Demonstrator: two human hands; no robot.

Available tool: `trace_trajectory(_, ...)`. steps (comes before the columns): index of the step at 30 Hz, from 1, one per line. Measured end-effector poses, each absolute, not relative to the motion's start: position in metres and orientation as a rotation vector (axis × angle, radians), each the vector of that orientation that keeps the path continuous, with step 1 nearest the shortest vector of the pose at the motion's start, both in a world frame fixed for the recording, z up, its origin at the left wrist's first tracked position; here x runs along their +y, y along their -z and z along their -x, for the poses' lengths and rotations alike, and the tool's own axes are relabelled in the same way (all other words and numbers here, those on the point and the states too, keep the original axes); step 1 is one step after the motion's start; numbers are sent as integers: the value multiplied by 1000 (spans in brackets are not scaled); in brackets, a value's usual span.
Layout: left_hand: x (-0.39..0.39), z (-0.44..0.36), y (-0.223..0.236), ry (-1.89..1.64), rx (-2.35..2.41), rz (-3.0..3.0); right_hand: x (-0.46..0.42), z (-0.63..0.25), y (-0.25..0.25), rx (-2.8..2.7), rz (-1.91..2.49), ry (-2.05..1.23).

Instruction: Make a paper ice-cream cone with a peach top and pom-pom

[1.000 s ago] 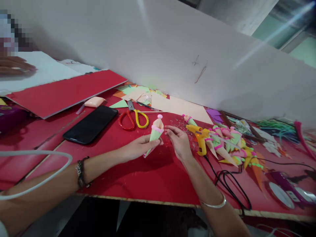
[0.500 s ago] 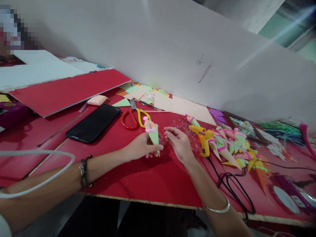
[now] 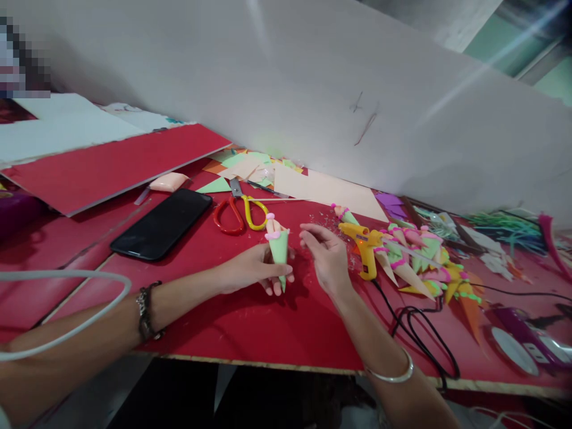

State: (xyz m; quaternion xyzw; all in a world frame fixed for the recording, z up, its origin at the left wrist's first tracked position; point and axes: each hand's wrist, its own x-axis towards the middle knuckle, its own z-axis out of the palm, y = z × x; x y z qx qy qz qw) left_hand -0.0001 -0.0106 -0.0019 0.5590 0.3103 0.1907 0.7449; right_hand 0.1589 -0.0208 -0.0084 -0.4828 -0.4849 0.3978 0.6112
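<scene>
Landmark: yellow glue gun point(image 3: 364, 245). Mint paper cone point(image 3: 279, 250) left of it, held tip-down above the table point(image 3: 250, 322); left hand point(image 3: 254, 268) closed around its lower half. Right hand point(image 3: 328, 256), between cone and glue gun, has fingers bent close to thumb; cannot tell if anything is pinched. Handling, judged: very light, thin-walled, easily creased; best held lightly low on the body, clear of the pink trim. Containers: cone mouth shows peach material; dark-rimmed tray point(image 3: 406, 208) behind-right of glue gun has clear, plastic-looking pieces point(image 3: 438, 221).
</scene>
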Motion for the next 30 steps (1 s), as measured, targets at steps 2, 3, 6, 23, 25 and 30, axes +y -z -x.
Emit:
trace_trajectory(2, -11, 0, 2, -403, 673, -1226, -21, -158, 8, -1104, 1097, -920)
trace_trajectory(3, -11, 0, 2, -398, 670, -1225, -21, -157, 7, -1113, 1097, -920)
trace_trajectory(6, -11, 0, 2, -395, 673, -1230, -24, -155, 4, -1202, 1111, -850)
trace_trajectory(23, -12, -2, 5, -353, 617, -1292, -24, -148, 9, -1382, 969, -884)
trace_trajectory(25, -12, -2, 6, -352, 614, -1294, -24, -149, 9, -1371, 940, -917)
trace_trajectory(30, -12, -3, 7, -366, 618, -1294, -23, -149, 10, -1351, 936, -963)
